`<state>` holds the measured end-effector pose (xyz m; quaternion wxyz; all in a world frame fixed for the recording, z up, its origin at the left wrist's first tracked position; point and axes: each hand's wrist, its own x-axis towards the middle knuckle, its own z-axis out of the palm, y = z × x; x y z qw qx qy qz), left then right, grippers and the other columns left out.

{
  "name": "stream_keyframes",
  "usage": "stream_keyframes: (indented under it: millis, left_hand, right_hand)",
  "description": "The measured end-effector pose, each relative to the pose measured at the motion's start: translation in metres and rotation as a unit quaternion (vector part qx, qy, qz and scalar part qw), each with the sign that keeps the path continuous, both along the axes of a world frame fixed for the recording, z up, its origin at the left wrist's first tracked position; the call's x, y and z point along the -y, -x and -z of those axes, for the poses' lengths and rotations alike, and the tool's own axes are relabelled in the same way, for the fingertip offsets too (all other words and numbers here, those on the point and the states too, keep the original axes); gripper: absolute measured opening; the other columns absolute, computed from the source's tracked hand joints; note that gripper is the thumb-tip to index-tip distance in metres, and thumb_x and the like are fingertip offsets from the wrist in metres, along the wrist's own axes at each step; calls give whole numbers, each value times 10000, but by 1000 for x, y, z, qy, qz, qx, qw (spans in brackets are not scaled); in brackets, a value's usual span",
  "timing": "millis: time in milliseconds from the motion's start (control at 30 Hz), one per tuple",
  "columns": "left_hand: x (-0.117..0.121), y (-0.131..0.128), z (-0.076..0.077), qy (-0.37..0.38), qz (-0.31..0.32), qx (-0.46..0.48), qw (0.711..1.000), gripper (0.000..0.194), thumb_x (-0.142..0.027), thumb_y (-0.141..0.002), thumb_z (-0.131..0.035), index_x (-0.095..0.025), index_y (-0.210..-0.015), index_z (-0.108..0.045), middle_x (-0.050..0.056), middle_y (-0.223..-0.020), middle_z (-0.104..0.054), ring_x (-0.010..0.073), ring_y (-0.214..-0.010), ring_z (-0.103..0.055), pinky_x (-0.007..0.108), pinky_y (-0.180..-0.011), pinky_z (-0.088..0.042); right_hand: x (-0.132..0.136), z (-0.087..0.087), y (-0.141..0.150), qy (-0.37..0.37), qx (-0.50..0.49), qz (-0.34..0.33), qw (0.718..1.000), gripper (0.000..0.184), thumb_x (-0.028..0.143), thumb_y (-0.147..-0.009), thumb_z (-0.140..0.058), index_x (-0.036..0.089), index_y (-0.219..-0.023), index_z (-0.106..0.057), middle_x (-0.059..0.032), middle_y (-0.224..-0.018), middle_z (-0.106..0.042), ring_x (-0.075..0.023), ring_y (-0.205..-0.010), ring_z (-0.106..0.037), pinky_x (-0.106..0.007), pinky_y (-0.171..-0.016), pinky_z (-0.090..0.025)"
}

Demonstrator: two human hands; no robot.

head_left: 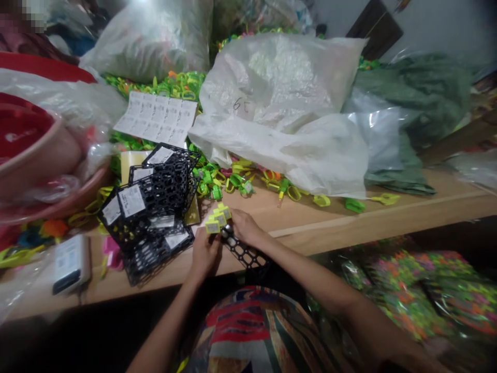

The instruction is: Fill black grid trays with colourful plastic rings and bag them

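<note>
Along the table edge [373,228], both hands [204,253]

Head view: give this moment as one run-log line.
left hand: yellow plastic clips | right hand: black plastic strip | beside: stacked black strips

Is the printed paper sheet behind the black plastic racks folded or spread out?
It is spread out: the printed sheet shows its columns of print side by side, and it lies open across the green plastic loops.
</note>
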<state>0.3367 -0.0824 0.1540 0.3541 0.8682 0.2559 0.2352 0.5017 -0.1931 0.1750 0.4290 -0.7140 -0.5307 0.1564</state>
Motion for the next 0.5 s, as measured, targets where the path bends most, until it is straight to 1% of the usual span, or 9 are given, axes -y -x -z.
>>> stream_keyframes:
  millis: [67, 100, 133, 200, 233, 300, 400, 467, 500]
  left_hand:
    - [0, 0, 0, 0, -1, 9, 1000, 224, -318, -892, -576, -190, -1001, -724, 99, -1002, -722, 267, -971, -645, 399, -870, -527]
    - [-1, 0, 0, -1, -2, 13, 1000, 221, -318, -890, -575, -188, -990, -724, 99, -987, -723, 267, -953, -650, 398, -855, -532]
    - [-1, -1, 0, -1, -3, 17, 1000, 218, -318, -889, -575, -188, -978, -725, 99, -976, -723, 267, -940, -653, 397, -842, -536]
    - [-1, -1, -1, 0, -4, 22, 1000, 214, -318, -891, -575, -187, -963, -728, 100, -967, -723, 269, -929, -659, 395, -823, -542]
    - [0, -1, -2, 2, -5, 23, 1000, 215, -319, -893, -575, -189, -966, -729, 101, -973, -723, 271, -935, -660, 395, -821, -544]
    - [1, -1, -4, 7, -5, 23, 1000, 222, -319, -898, -571, -195, -984, -733, 102, -999, -725, 275, -964, -660, 400, -835, -546]
    - [2, 0, -5, 19, -8, 17, 1000, 237, -325, -905, -564, -205, -1012, -738, 103, -1040, -725, 279, -1011, -656, 415, -875, -542]
    - [2, 0, -5, 29, -11, 10, 999, 246, -339, -907, -563, -209, -1019, -739, 105, -1052, -722, 279, -1021, -655, 420, -887, -541]
    - [2, -1, -5, 34, -13, 6, 999, 251, -348, -906, -564, -208, -1019, -739, 106, -1054, -721, 279, -1021, -655, 422, -889, -541]
  right_hand:
    - [-2, -12, -22, 17, -29, -59, 998, 300, 21, -838, -530, 141, -1058, -694, -79, -1009, -728, -204, -942, -657, -304, -872, -505]
    - [-3, -18, -37, 24, -31, -64, 997, 255, 46, -854, -561, 151, -1032, -709, -63, -987, -733, -195, -916, -658, -290, -851, -501]
    - [-5, -23, -54, 32, -16, -43, 998, 226, 66, -866, -582, 158, -1017, -723, -58, -984, -736, -191, -908, -657, -283, -846, -493]
    - [-9, -31, -89, 45, 39, 55, 997, 219, 69, -871, -589, 153, -1002, -743, -74, -1014, -735, -194, -936, -647, -289, -874, -473]
    - [-12, -32, -105, 51, 62, 105, 991, 229, 60, -871, -578, 146, -998, -749, -88, -1024, -733, -198, -949, -644, -295, -889, -465]
    - [-18, -31, -128, 66, 81, 161, 981, 227, 70, -888, -554, 131, -975, -754, -109, -999, -736, -204, -925, -650, -303, -883, -464]
    - [-26, -25, -141, 79, 66, 175, 979, 215, 244, -954, -586, 127, -867, -743, -106, -855, -737, -199, -780, -655, -290, -783, -477]
    - [-26, -22, -140, 91, 28, 173, 980, 289, 367, -918, -669, 143, -739, -707, -74, -696, -699, -189, -670, -631, -276, -712, -473]
    - [-24, -21, -138, 91, 0, 169, 981, 302, 386, -872, -723, 153, -683, -684, -52, -616, -663, -182, -624, -614, -269, -685, -467]
